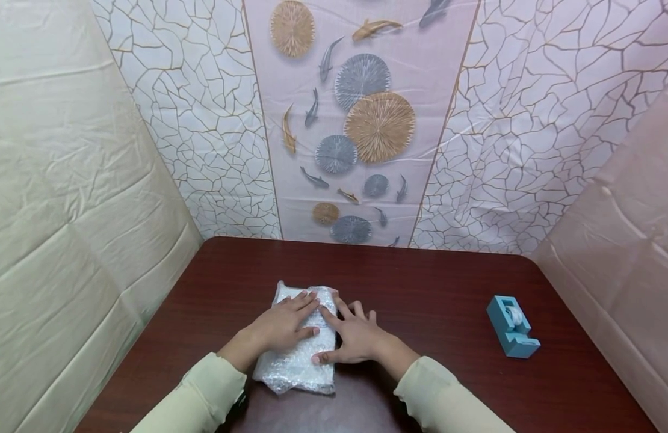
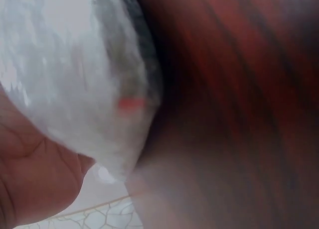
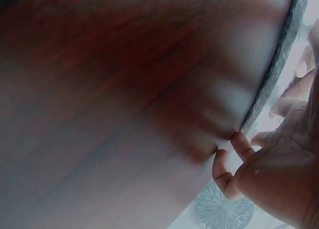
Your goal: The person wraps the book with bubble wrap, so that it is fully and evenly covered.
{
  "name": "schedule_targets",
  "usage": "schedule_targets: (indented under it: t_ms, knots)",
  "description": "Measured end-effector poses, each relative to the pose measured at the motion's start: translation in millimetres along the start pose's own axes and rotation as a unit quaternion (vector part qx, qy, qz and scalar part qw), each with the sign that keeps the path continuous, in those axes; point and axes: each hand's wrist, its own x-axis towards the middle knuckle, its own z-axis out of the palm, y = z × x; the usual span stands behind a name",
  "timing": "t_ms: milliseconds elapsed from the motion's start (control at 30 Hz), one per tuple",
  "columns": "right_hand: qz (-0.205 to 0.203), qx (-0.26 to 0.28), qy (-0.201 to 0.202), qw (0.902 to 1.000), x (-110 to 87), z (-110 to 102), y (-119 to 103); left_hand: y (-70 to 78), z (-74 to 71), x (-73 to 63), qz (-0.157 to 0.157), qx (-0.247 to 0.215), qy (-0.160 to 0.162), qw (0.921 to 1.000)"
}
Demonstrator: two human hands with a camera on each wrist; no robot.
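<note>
A flat, rectangular package in clear bubble wrap lies on the dark red-brown table, its long side pointing away from me. My left hand rests across its upper left part with straight fingers. On the right long edge is my right hand, fingers spread, thumb and index finger over the wrap and the other fingers beside it. Up close in the left wrist view, the wrapped package shows a small red mark near one corner. In the right wrist view, bent fingertips of the right hand are near the table beside the package edge.
A light blue tape dispenser with a roll of clear tape stands on the right side of the wooden table. Behind the table hangs a patterned cloth, and plain beige cloth closes off the left side.
</note>
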Motion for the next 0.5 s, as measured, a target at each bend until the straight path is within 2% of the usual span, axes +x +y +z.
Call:
schedule_targets:
  t_ms: [100, 333, 500]
  knots:
    - [-0.003, 0.004, -0.002, 1.0000, -0.2, 0.8, 0.4, -1.8, -0.7, -0.3, -0.013, 0.004, -0.004, 0.9999]
    - [-0.009, 0.003, 0.004, 1.0000, 0.0, 1.1, 0.6, -4.5, -4.6, -1.4, -0.011, -0.030, -0.015, 0.9994]
    - [-0.012, 0.003, 0.007, 0.9999, 0.5, 1.7, 1.6, -7.3, -1.4, 0.7, -0.008, -0.031, -0.016, 0.9994]
